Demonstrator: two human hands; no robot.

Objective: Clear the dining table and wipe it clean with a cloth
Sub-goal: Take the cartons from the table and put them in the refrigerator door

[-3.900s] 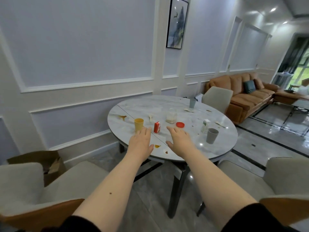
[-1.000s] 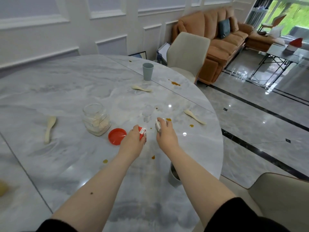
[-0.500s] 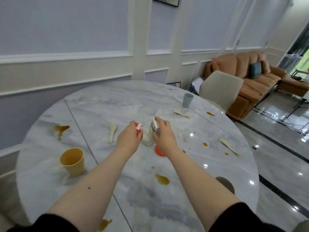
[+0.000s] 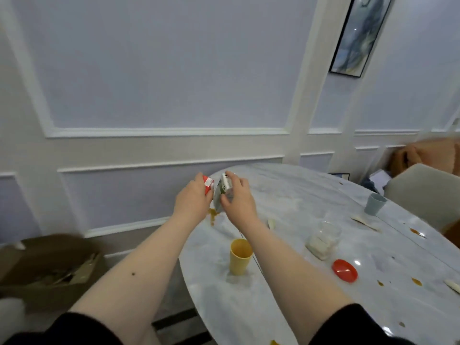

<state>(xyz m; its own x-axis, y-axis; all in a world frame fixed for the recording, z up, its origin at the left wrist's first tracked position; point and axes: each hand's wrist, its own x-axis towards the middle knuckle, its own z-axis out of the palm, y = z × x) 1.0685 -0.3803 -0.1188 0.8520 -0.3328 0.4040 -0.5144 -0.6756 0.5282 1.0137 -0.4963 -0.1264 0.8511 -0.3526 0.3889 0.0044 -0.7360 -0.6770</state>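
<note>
Left hand [image 4: 191,200] grips red carton [image 4: 207,184]; right hand [image 4: 237,199] grips white-green carton [image 4: 221,192]. Cartons likely light, crushable: hold flat sides, upright, above bench [image 4: 286,307].

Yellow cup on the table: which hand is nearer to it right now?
Right. The right hand, gripping a white carton, is raised beyond the yellow cup; the left hand, holding a red carton, is farther left.

My forearms are bare up to black sleeves [image 4: 82,329] pushed back near the elbows, one on each arm. My left forearm has a small dark mole [image 4: 133,273] on it. My left hand [image 4: 191,202] and right hand [image 4: 239,200] wear nothing.
</note>
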